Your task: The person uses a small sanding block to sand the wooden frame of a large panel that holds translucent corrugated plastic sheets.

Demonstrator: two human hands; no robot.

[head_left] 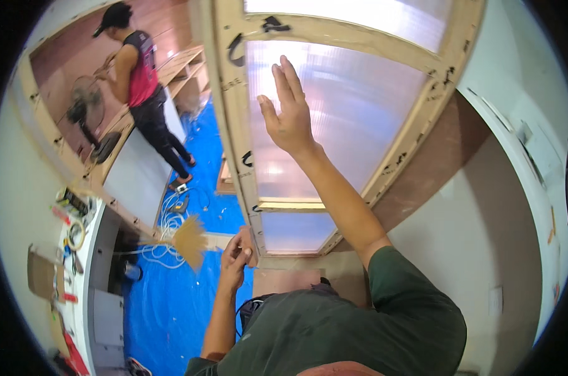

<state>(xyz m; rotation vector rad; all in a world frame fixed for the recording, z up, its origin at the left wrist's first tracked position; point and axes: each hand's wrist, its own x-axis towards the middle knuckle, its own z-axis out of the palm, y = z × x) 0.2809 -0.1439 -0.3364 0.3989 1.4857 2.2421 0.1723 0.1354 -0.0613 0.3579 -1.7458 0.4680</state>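
Observation:
A tall, pale wooden framed panel [234,119] stands in front of me, with translucent ribbed sheets [346,119] set between its rails. Against the middle sheet, or just above it, my right hand [289,119] is stretched out with its fingers extended; contact cannot be told. Lower down, my left hand [234,263] closes around a flat reddish-brown piece [247,243], perhaps sandpaper, at the frame's lower left edge. Its far side is hidden by the fingers. Black marks and smudges dot the wood.
Back left, another person [140,69] stands beside a black fan [86,113]. Blue sheeting [165,307] covers the floor, with tangled white cable [166,241] and a straw-coloured broom head [189,241]. Tools and tape lie on a white counter [86,269] at left.

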